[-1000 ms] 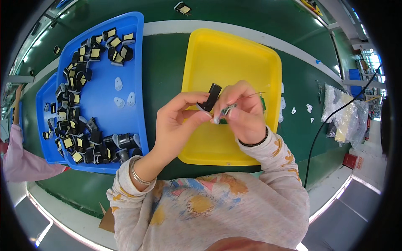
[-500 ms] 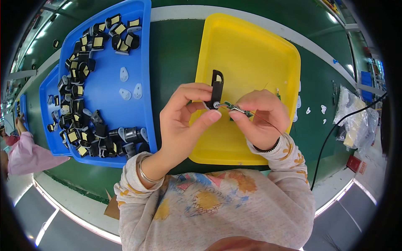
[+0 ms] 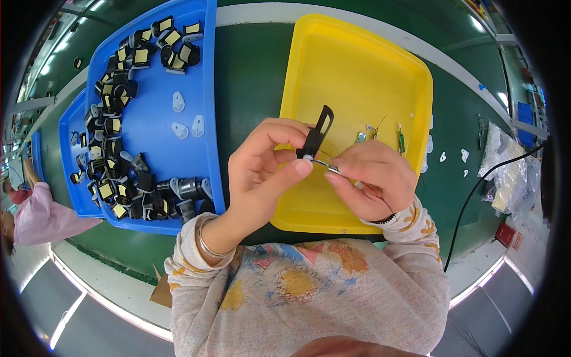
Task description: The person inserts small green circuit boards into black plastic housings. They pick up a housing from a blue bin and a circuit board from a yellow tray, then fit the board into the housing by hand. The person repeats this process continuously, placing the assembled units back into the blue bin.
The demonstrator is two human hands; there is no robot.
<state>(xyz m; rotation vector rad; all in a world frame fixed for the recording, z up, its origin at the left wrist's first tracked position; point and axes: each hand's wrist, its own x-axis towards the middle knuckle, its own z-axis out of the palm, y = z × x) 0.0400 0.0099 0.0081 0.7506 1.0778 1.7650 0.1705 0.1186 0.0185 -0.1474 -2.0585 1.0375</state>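
Apparently the black case (image 3: 310, 143), above the yellow tray (image 3: 351, 71) near its left edge, is already joined by wire (image 3: 321, 162) to a small part (image 3: 333, 169); left fingers (image 3: 290, 174) pinch the case closely, right fingers (image 3: 370, 165) the part. Near the tray's right edge, a green board (image 3: 401, 140) lies untouched.

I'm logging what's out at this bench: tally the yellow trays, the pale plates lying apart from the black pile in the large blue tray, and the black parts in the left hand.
Yellow rectangular plastic tray: 1
Pale grey, flat teardrop-shaped plates in the large blue plastic tray: 3
Black angular part in the left hand: 1
Total: 5
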